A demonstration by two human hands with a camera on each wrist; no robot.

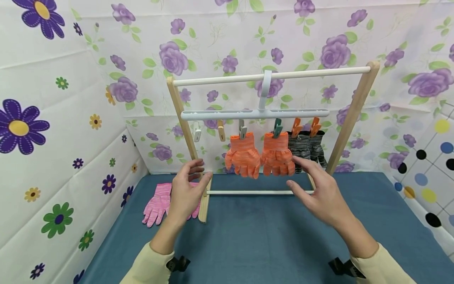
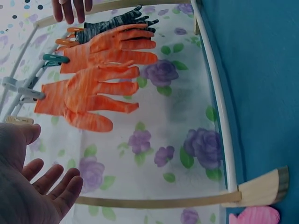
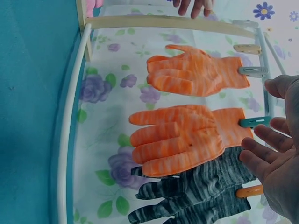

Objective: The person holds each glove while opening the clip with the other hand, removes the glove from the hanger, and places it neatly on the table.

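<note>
Two orange gloves (image 1: 243,157) hang by a grey clothespin (image 1: 242,129) and a green clothespin (image 1: 278,128) from a pale hanger (image 1: 255,114). To their right, dark grey knit gloves (image 1: 300,148) hang from orange clothespins (image 1: 296,127). My left hand (image 1: 186,191), holding nothing, is beside the rack's left post, fingers relaxed. My right hand (image 1: 317,191) is spread in front of the grey gloves, its index fingertip near the right orange glove in the head view. Relaxed, bent fingers show on the left hand (image 2: 39,182) and right hand (image 3: 278,149) in the wrist views.
The wooden rack (image 1: 354,114) stands on a blue-covered table (image 1: 262,236), with the hanger hooked over its white top bar (image 1: 220,80). Pink gloves (image 1: 157,205) lie by its left foot. White (image 1: 197,132) and wooden clothespins (image 1: 221,131) hang without gloves. Flowered sheets surround the table.
</note>
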